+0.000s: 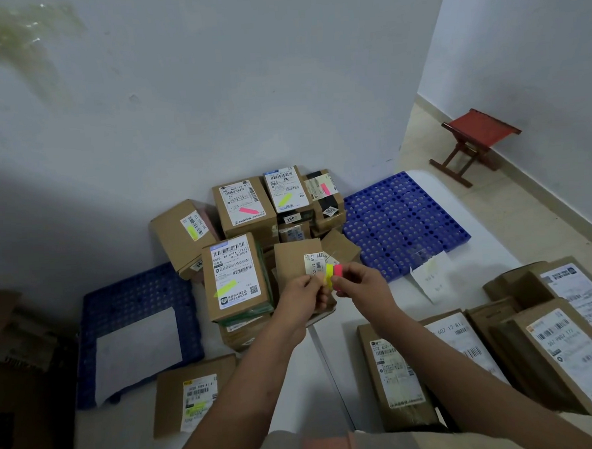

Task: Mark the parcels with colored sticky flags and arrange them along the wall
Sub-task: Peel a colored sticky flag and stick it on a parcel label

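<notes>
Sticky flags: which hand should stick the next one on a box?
Probably left. The left hand pinches a yellow flag loose, nearest the stacked parcels; the right hand holds the sticky flags.

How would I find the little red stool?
Look along the right wall, past the blue pallet in the corner. The stool stands alone on the tan floor against that wall. It is the only furniture, dark red with crossed legs, not a cardboard box.

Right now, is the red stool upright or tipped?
Upright. The stool stands on its crossed legs by the right wall, seat on top.
</notes>
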Available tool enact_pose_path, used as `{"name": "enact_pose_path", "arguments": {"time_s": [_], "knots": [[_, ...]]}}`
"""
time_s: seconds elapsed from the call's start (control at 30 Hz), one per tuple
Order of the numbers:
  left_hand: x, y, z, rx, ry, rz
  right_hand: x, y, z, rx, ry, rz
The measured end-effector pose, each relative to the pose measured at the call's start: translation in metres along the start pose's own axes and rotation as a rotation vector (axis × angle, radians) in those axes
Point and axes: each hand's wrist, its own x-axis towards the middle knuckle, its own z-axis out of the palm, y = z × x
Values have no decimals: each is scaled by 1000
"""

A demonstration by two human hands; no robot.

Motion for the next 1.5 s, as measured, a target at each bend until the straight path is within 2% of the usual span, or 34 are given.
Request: {"name": "enact_pose_path", "arguments": {"time_s": [0.4,0.47,0.6,0.67,0.87,1.13,1.3,1.5], "knots": [[6,1,0,-243,-74,-139,9,8,-6,-357,98,-135],[8,1,-1,-237,-24,-121,10,11,-8,-404,115,-142],[19,-3,-10,-119,205,-30,15,11,-16,-371,221,-51],[23,-5,-12,-14,227,-20,18,13,-18,-342,231,-3],[37,-7,-11,205,261,-44,24,16,-12,-231,114,75],[47,-5,-11,215,291,-119,34,14,0,-156,-124,113],[49,-4,-10,245,300,-134,39,8,8,-204,-221,116],[48,2,-12,324,275,-145,44,5,10,-297,-259,90]]}}
